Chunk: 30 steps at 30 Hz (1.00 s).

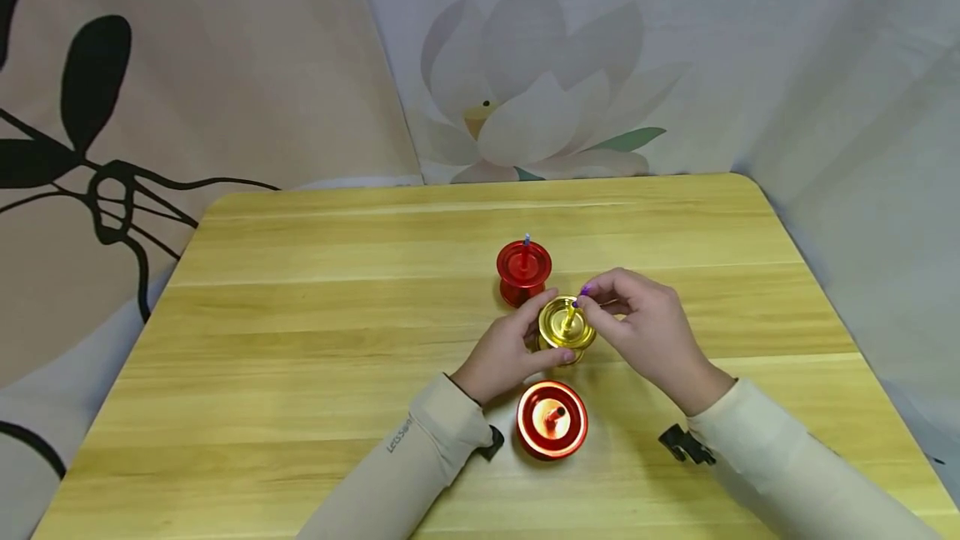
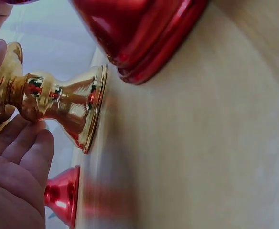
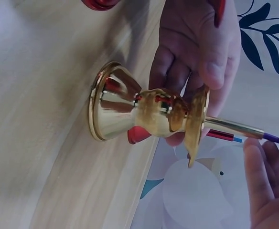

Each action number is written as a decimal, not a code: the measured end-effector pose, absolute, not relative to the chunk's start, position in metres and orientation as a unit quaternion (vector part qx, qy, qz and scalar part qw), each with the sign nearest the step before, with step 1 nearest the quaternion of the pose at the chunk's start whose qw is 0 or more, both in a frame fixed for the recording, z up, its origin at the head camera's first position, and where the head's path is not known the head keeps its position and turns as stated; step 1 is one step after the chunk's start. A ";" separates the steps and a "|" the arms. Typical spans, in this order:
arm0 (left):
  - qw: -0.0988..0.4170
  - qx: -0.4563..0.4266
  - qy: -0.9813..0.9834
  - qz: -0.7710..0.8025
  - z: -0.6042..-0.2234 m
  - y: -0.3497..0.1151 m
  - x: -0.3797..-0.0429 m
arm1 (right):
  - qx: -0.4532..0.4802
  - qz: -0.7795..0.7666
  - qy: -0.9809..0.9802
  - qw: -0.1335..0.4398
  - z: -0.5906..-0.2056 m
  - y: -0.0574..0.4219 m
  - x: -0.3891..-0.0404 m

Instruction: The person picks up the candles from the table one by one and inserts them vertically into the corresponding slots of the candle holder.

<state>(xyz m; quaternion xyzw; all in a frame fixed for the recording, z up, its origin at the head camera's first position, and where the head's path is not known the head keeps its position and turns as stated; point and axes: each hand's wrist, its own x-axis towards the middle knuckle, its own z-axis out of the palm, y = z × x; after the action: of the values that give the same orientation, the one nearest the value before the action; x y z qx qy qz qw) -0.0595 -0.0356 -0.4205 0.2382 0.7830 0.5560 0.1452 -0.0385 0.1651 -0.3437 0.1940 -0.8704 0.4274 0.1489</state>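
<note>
My left hand [image 1: 504,352] grips a gold candle holder [image 1: 556,330], its fingers and thumb around the dish and stem. In the right wrist view the holder's wide base stands close over the wooden tabletop. From the dish rises a thin gold tube [image 3: 235,126] with a slim purple stick [image 3: 272,138] at its end. My right hand [image 1: 651,322] pinches that purple stick between thumb and fingers. Just beyond the gold holder stands a red candle holder [image 1: 513,273], with a blue tip [image 1: 527,237] on its tube. Nearer to me is another red candle holder [image 1: 551,442].
All of this is on a light wooden table [image 1: 300,340] with rounded far corners. A pale cloth backdrop [image 1: 750,65] with a printed lotus hangs behind it. Dark straps with buckles [image 1: 686,445] are on both sleeves.
</note>
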 end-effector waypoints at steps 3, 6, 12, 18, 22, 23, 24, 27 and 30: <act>0.142 0.237 0.782 0.559 -0.420 -0.036 -0.059 | 0.201 0.415 -0.874 0.151 -0.344 0.165 -0.038; 0.142 0.233 0.779 0.564 -0.421 -0.036 -0.058 | 0.208 0.412 -0.874 0.154 -0.345 0.166 -0.037; 0.151 0.225 0.772 0.575 -0.421 -0.038 -0.054 | 0.208 0.415 -0.872 0.152 -0.347 0.168 -0.036; 0.160 0.208 0.762 0.592 -0.419 -0.044 -0.050 | 0.172 0.412 -0.884 0.140 -0.351 0.174 -0.031; 0.163 0.205 0.756 0.600 -0.420 -0.047 -0.049 | 0.146 0.405 -0.895 0.117 -0.354 0.178 -0.029; 0.164 0.204 0.756 0.601 -0.420 -0.048 -0.049 | 0.140 0.401 -0.899 0.109 -0.354 0.179 -0.029; 0.164 0.203 0.756 0.601 -0.420 -0.049 -0.049 | 0.135 0.394 -0.903 0.103 -0.355 0.180 -0.029; 0.166 0.199 0.760 0.597 -0.419 -0.052 -0.047 | 0.127 0.371 -0.915 0.090 -0.358 0.184 -0.030; 0.170 0.193 0.760 0.597 -0.419 -0.054 -0.044 | 0.117 0.344 -0.928 0.084 -0.361 0.190 -0.030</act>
<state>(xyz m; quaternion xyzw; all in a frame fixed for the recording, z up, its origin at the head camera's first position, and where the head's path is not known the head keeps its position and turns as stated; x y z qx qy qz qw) -0.0444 -0.0545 -0.4195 0.1930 0.7597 0.5974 0.1696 -0.0298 0.1898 -0.3608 0.1169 -0.9280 0.3437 0.0840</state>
